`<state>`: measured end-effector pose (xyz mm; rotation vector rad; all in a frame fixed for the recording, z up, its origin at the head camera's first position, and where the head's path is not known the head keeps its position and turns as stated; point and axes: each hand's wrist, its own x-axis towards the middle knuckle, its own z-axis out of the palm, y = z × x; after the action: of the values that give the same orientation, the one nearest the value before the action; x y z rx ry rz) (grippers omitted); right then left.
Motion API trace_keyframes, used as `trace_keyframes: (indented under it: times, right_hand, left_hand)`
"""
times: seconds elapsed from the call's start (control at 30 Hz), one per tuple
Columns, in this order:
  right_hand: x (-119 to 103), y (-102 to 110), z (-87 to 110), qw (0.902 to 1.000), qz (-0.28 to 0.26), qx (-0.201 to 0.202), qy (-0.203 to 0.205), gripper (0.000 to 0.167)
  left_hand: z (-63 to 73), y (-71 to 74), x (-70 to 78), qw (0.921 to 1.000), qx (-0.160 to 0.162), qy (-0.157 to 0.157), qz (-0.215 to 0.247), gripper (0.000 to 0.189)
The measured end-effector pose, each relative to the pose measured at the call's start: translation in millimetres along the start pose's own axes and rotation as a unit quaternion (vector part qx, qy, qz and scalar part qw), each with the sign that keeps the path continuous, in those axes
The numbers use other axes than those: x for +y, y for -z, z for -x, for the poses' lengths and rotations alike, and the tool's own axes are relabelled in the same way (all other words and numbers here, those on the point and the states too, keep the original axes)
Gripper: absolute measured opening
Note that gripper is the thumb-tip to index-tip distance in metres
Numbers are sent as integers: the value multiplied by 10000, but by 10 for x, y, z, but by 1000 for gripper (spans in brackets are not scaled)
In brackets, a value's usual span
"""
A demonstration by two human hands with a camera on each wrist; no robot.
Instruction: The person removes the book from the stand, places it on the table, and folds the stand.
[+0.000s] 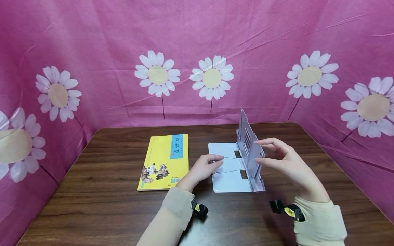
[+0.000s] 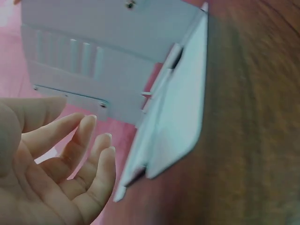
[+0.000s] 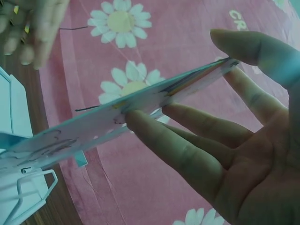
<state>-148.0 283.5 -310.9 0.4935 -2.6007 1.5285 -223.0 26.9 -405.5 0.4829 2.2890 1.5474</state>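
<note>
A pale lilac-white folding book stand [image 1: 234, 150] stands on the table, its slotted panel [image 1: 249, 145] upright and its flat plates spread to the left. My left hand [image 1: 203, 169] hovers at the left side of these plates, fingers loosely bent and holding nothing; the left wrist view has the hand [image 2: 65, 159] facing the slotted panel. On the panel's other side is my right hand [image 1: 284, 162], its fingertips at the panel. In the right wrist view, the fingers [image 3: 173, 150] lie along the panel's outer face, while the thumb [image 3: 239, 44] is apart from it near the edge.
To the left of the stand, a yellow book [image 1: 166, 160] with a blue title block lies flat on the dark wooden table [image 1: 101, 191]. A pink cloth [image 1: 117, 41] printed with white daisies hangs behind the table and along both sides.
</note>
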Motion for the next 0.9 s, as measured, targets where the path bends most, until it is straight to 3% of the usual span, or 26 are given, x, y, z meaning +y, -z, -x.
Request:
trace_keyframes:
  times: [0.27,0.53,0.77,0.9]
  right_hand:
    - [-70,-102,-23,9999,41,22,-94,43]
    - [-109,-172,-43,9998,10,-65,-204,43]
    - [-138,-229,-62,9995,25,-71,-297,46]
    - [-174,-269,-63,9991,189,6,-371,46]
  left_hand:
    - [77,65,217,9959,54,-122,898,39]
    - [189,14,424,9948,-74,-82,1017,40]
    - [236,-34,508,9914,-216,-228,1269,43]
    - [264,-32,540,9906,-266,-123,1340,45]
